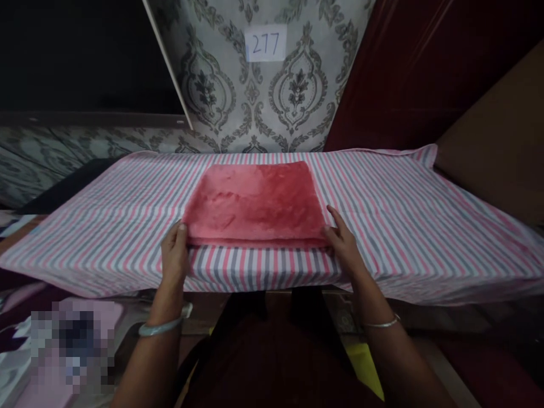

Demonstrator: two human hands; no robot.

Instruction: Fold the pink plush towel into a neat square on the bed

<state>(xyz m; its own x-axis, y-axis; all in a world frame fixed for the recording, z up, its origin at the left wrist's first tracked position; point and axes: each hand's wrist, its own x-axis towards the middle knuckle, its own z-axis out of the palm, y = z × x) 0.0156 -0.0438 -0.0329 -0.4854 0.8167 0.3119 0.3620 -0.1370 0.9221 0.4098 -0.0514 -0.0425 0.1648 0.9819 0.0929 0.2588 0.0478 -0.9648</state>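
Note:
A folded red plush towel (255, 201) lies flat on a striped cloth (378, 204), its near edge showing stacked layers. The fleecy top is lighter on the left half and darker on the right, with a few creases. My left hand (175, 246) holds the near left corner, thumb on top and the other fingers mostly hidden. At the near right corner, my right hand (343, 241) has its thumb against the towel's edge. Its index finger points away, off the fabric; the remaining fingers are largely out of sight.
The striped cloth drapes over the table's front edge. Behind stand a patterned wall with a paper (266, 43) marked 277, a dark screen (85, 62) at left and a dark red panel (408, 73) at right. A pink item (46, 374) is low at left.

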